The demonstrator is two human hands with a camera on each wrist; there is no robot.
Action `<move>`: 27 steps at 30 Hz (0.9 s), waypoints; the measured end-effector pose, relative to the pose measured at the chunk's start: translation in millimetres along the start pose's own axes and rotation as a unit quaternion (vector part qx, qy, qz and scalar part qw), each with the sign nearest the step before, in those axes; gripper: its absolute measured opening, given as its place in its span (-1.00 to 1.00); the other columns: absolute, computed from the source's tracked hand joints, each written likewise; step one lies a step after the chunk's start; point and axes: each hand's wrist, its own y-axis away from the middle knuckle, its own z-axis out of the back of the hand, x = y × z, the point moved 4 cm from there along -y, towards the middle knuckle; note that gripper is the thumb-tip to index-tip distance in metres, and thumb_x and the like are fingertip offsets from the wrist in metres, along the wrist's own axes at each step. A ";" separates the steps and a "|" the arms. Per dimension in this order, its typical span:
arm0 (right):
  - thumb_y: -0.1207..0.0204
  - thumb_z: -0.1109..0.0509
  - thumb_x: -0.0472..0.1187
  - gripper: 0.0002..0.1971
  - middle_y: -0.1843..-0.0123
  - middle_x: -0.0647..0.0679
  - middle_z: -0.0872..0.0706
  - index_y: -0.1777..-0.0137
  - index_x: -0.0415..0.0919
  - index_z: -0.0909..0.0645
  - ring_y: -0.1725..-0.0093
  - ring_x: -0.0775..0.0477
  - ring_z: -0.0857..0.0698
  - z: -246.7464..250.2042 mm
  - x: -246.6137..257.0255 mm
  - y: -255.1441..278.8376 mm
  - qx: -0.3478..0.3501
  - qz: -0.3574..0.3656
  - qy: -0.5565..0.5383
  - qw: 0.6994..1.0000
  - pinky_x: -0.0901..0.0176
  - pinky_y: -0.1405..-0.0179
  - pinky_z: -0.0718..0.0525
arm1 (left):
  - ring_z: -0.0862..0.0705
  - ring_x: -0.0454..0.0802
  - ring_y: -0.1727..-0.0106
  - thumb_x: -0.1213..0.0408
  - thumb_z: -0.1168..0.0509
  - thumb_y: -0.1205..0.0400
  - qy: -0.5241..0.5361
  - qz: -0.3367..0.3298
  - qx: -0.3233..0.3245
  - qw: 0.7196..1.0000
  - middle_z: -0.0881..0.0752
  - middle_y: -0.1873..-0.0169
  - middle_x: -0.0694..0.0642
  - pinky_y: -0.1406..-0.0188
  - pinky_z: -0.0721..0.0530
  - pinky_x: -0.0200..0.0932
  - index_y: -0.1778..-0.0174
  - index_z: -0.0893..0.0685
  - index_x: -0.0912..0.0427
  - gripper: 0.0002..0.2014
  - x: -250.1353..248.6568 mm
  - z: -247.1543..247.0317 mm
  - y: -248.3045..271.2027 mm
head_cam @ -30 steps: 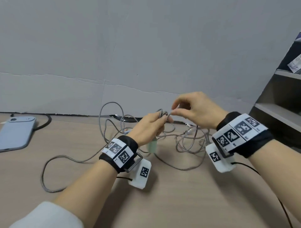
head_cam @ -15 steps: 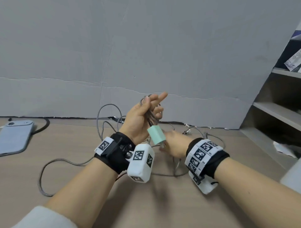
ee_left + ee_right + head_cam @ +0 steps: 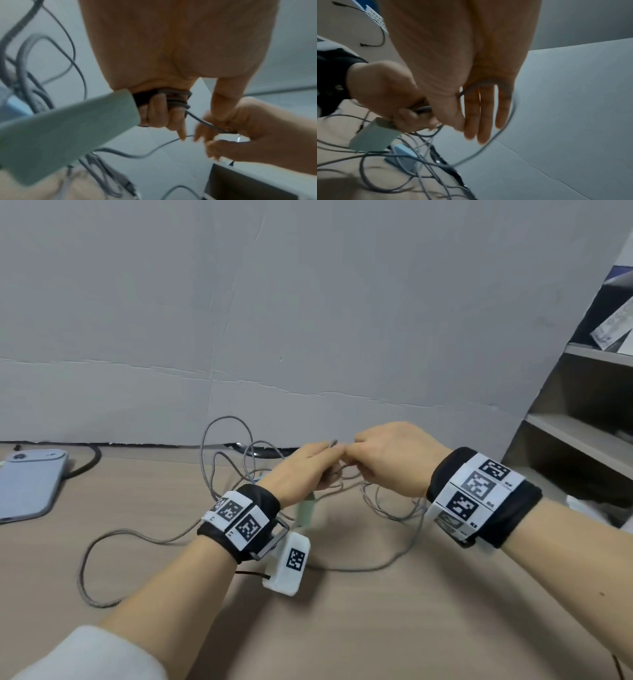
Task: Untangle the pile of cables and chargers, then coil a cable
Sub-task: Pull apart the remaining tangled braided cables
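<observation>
A grey braided cable (image 3: 219,474) lies tangled on the wooden table (image 3: 376,628). Several turns of the grey cable (image 3: 178,100) are wound round the curled fingers of my left hand (image 3: 325,470), held above the table. A pale green charger (image 3: 306,513) hangs just below that hand, large and near in the left wrist view as the green charger (image 3: 68,132). My right hand (image 3: 352,460) meets the left fingertips and pinches the running strand (image 3: 211,125). In the right wrist view the cable (image 3: 477,86) crosses the base of the right fingers and loops away.
A grey-blue phone (image 3: 27,484) lies at the far left with a black cord (image 3: 85,463) behind it. A light blue charger (image 3: 402,152) sits among the loose loops. A shelf unit (image 3: 582,440) stands at the right. A grey board wall (image 3: 308,337) closes the back.
Half a second ago my left hand was raised and my right hand was low beneath the charger. Now the left has dropped and the right has come back up to its fingertips.
</observation>
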 end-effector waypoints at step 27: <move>-0.60 -0.34 -0.29 -0.71 0.29 0.26 -0.56 -0.30 -0.09 -0.65 0.30 0.22 -0.55 -20.7 20.9 -12.1 0.022 -0.014 -0.342 0.939 0.31 0.19 -0.44 | -0.70 0.14 -0.02 -0.67 0.04 -0.44 0.072 0.016 -0.084 0.994 -0.76 -0.18 0.21 -0.27 -0.61 0.10 -0.10 -0.74 -0.34 -0.32 14.6 16.5 -5.7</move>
